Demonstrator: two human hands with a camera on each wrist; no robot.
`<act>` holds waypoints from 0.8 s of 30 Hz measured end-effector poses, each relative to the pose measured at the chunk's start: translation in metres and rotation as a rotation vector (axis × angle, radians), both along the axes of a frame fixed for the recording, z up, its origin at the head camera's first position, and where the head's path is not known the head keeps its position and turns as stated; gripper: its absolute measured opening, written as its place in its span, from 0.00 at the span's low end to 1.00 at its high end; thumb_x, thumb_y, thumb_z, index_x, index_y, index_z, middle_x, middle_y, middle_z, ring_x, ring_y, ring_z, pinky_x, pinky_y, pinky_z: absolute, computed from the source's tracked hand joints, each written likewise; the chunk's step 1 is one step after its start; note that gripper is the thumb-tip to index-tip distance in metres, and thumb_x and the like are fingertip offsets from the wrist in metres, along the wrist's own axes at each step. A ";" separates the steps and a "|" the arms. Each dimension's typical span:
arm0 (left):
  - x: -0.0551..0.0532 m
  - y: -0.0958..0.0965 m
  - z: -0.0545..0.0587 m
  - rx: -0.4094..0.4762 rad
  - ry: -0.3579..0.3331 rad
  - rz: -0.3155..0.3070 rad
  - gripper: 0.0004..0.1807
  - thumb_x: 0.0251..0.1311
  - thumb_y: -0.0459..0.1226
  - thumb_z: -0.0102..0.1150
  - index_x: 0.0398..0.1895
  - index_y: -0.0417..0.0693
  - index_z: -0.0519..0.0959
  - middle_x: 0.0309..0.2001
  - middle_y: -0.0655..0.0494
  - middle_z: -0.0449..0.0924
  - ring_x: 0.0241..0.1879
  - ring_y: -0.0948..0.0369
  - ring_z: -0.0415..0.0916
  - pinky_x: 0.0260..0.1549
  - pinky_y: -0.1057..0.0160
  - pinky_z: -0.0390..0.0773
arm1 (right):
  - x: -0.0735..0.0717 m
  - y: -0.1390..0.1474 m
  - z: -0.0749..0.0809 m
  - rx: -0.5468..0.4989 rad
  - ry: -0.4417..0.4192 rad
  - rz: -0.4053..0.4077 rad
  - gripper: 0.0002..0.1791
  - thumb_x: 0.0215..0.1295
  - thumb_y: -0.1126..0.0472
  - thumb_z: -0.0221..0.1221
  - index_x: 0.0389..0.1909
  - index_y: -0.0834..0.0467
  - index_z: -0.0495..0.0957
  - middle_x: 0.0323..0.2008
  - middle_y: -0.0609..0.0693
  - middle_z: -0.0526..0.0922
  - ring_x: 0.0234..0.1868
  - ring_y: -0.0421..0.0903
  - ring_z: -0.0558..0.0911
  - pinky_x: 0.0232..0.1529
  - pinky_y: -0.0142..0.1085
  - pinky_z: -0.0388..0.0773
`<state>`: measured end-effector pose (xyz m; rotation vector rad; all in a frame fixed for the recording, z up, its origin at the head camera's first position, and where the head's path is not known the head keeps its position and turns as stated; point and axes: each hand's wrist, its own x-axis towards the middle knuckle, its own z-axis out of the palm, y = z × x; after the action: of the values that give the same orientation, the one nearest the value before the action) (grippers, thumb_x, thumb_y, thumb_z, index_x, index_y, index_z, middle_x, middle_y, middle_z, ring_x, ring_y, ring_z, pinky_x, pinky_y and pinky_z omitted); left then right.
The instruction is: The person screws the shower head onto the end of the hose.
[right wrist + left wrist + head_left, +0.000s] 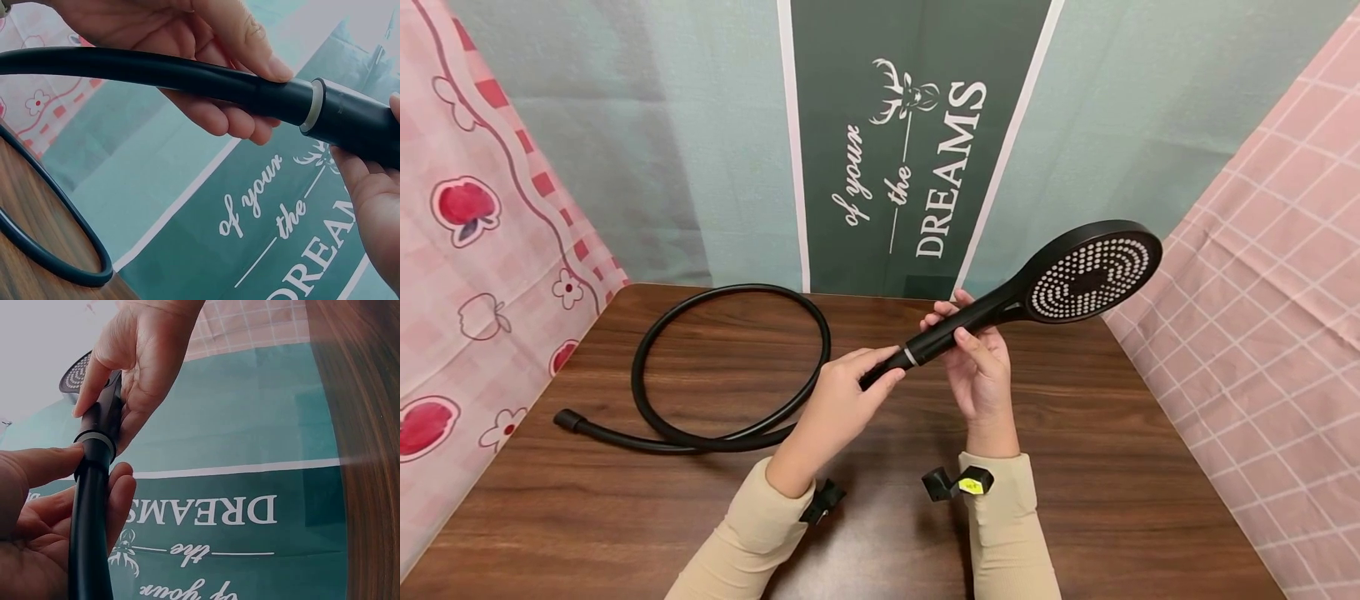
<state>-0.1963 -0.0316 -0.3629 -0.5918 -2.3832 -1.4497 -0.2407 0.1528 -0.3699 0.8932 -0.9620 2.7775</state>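
Hose (90, 544) is being pinched by the left hand (841, 402) beside the ring (912, 357); beyond it, seemingly in line, the showerhead (1034, 277) is being held by the right hand (981, 372).

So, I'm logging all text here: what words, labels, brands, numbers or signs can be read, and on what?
"of your": green cloth
"the": green cloth
"DREAMS": green cloth
Yellow label on right wrist camera: too small to read.
Faint mark on shower handle: too blurred to read.
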 end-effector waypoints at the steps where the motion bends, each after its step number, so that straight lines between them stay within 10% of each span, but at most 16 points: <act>1: 0.000 0.000 0.000 -0.002 0.005 0.003 0.17 0.64 0.39 0.65 0.56 0.47 0.83 0.45 0.53 0.87 0.38 0.63 0.81 0.36 0.65 0.79 | 0.000 0.000 0.000 0.001 0.000 -0.001 0.20 0.71 0.74 0.53 0.62 0.64 0.72 0.50 0.59 0.85 0.52 0.51 0.85 0.61 0.41 0.77; 24: 0.000 0.000 0.000 -0.004 0.048 0.015 0.18 0.62 0.39 0.67 0.55 0.46 0.84 0.44 0.54 0.87 0.36 0.63 0.81 0.33 0.66 0.79 | -0.001 0.000 0.000 -0.010 0.009 0.010 0.21 0.70 0.73 0.53 0.63 0.65 0.72 0.51 0.59 0.85 0.52 0.51 0.85 0.61 0.42 0.77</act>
<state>-0.1967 -0.0320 -0.3633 -0.6020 -2.3498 -1.4089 -0.2413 0.1529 -0.3695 0.9110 -0.9435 2.7813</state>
